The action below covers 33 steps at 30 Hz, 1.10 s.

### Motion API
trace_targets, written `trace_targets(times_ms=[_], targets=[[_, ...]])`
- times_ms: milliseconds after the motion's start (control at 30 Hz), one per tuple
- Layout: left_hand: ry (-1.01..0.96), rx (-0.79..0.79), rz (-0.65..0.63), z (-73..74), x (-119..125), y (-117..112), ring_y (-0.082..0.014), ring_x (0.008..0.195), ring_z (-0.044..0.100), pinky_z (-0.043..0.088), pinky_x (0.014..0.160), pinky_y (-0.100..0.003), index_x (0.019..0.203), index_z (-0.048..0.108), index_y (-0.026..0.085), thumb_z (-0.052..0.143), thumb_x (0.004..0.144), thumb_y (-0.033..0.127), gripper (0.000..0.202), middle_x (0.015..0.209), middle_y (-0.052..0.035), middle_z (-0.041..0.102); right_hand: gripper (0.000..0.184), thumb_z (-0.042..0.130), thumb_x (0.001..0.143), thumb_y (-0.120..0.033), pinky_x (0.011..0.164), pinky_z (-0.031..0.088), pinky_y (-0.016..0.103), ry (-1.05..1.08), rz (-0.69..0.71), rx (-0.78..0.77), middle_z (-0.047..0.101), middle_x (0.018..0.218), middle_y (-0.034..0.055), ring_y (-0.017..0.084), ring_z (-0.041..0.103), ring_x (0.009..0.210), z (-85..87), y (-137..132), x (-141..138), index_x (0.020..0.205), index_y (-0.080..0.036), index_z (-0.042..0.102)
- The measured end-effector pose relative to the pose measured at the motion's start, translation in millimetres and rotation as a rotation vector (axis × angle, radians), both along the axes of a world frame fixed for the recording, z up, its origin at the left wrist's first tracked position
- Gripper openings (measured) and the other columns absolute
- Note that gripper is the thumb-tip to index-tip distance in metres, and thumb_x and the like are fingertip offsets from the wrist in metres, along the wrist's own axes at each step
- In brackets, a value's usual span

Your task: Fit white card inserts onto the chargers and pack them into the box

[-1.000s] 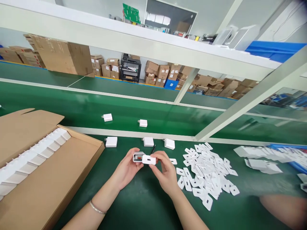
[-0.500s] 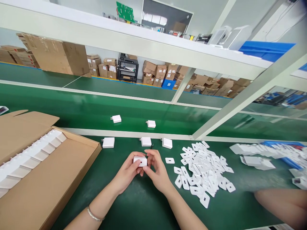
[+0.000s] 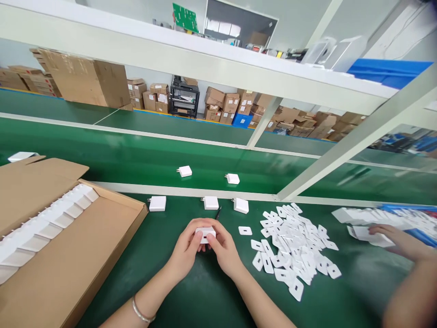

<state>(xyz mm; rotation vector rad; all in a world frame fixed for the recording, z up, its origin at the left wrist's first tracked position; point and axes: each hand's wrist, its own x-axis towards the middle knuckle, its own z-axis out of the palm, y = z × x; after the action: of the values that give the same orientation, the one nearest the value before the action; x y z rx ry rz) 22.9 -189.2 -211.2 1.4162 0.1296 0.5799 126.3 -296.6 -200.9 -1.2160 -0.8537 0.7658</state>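
Note:
A white plug charger [image 3: 206, 231] with a small dark slot in its face is held between my two hands. My left hand [image 3: 187, 243] closes round its left side, thumb on the face. My right hand [image 3: 223, 245] grips the right side, its thumb pressed beside the slot. Just behind my fingers lies the tip of a thin dark tool [image 3: 219, 211], the rest hidden. Three white chargers stand beyond my hands, such as the middle charger [image 3: 210, 202]. One loose white plate [image 3: 245, 230] lies right of my right hand, beside a pile of slotted white plates [image 3: 293, 241].
An open cardboard box [image 3: 112, 255] at left holds a row of white chargers [image 3: 48, 223]. Two chargers ride on the green belt [image 3: 143, 157] behind the rail. A slanting frame post [image 3: 327, 157] rises at right. A co-worker's hand [image 3: 392, 234] touches white pieces there.
My right thumb has come onto the charger's face, and both hands now enclose it. The two belt chargers have shifted right. The co-worker's hand has reached in to the white pieces at right.

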Motion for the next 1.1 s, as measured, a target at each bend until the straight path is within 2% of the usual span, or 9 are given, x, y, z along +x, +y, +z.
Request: trace_targets(times_ms=[267,367,467,567,633,700,800,967,1100], targets=[[0.022,0.047,0.077,-10.9,4,-3,-0.0118,0.073,0.058,0.051,0.062,-0.025,0.115,0.062,0.019,0.046,0.104,0.045,0.032,0.111,-0.0083,0.057,0.031,0.054,0.101,-0.048,0.064,0.050,0.027,-0.049,-0.072,-0.043,0.066,0.098,0.0052,0.013,0.060,0.070,-1.6,-1,-9,0.117,-0.023,0.062],[0.040,-0.004,0.085,-12.4,7,-2,-0.0117,0.070,0.059,0.052,0.062,-0.027,0.116,0.060,0.019,0.051,0.101,0.049,0.034,0.108,-0.0079,0.058,0.034,0.050,0.103,-0.045,0.068,0.051,0.029,-0.216,-0.003,-0.166,0.066,0.102,0.0053,0.014,0.059,0.072,4.1,-1,3,0.128,-0.023,0.057],[0.112,-0.075,0.125,-12.9,11,1,-0.0093,0.060,0.057,0.049,0.057,-0.026,0.115,0.059,0.018,0.050,0.100,0.055,0.041,0.106,-0.0075,0.059,0.040,0.039,0.105,-0.040,0.072,0.050,0.031,-0.518,-0.061,-0.315,0.067,0.103,0.0059,0.016,0.059,0.075,13.1,6,55,0.139,-0.023,0.053],[0.178,-0.079,0.120,-15.1,16,3,-0.0074,0.057,0.054,0.047,0.054,-0.025,0.113,0.061,0.017,0.051,0.098,0.060,0.046,0.108,-0.0079,0.058,0.050,0.039,0.100,-0.027,0.089,0.051,0.036,-0.860,-0.512,-0.452,0.061,0.126,0.0109,0.023,0.062,0.105,17.1,15,144,0.149,-0.024,0.045],[0.193,-0.084,0.108,-18.2,19,3,-0.0073,0.057,0.051,0.045,0.051,-0.023,0.111,0.062,0.017,0.051,0.097,0.061,0.047,0.104,-0.0074,0.057,0.072,0.043,0.088,-0.011,0.106,0.044,0.042,-1.095,-0.660,-0.703,0.043,0.152,0.0165,0.030,0.050,0.134,15.3,16,208,0.158,-0.021,0.034],[0.193,-0.082,0.096,-22.1,22,2,-0.0077,0.057,0.048,0.044,0.049,-0.023,0.109,0.063,0.017,0.051,0.097,0.060,0.047,0.101,-0.0069,0.056,0.090,0.046,0.079,-0.005,0.111,0.040,0.043,-1.139,-0.628,-1.067,0.022,0.166,0.0148,0.032,0.040,0.146,12.2,13,262,0.164,-0.024,0.022],[0.192,-0.055,0.073,-26.7,26,-1,-0.0087,0.058,0.047,0.041,0.048,-0.022,0.109,0.064,0.017,0.049,0.098,0.056,0.043,0.101,-0.0072,0.055,0.086,0.050,0.070,-0.002,0.103,0.047,0.045,-1.113,-0.538,-1.204,0.047,0.150,0.0228,0.036,0.057,0.132,11.2,6,315,0.155,-0.014,0.040],[0.267,-0.027,0.094,-24.0,30,-3,-0.0122,0.064,0.049,0.039,0.053,-0.024,0.103,0.064,0.017,0.050,0.099,0.047,0.034,0.094,-0.0069,0.056,0.057,0.062,0.074,-0.012,0.096,0.050,0.045,-1.111,-0.339,-1.240,0.063,0.126,0.0276,0.039,0.066,0.115,21.5,13,342,0.131,-0.005,0.061],[0.298,-0.009,0.074,-18.4,27,-2,-0.0133,0.066,0.049,0.040,0.057,-0.025,0.104,0.063,0.017,0.048,0.100,0.045,0.032,0.094,-0.0070,0.058,0.061,0.063,0.088,-0.030,0.096,0.050,0.029,-1.079,-0.149,-1.086,0.052,0.149,0.0174,0.027,0.061,0.126,25.2,46,335,0.145,-0.014,0.051]])
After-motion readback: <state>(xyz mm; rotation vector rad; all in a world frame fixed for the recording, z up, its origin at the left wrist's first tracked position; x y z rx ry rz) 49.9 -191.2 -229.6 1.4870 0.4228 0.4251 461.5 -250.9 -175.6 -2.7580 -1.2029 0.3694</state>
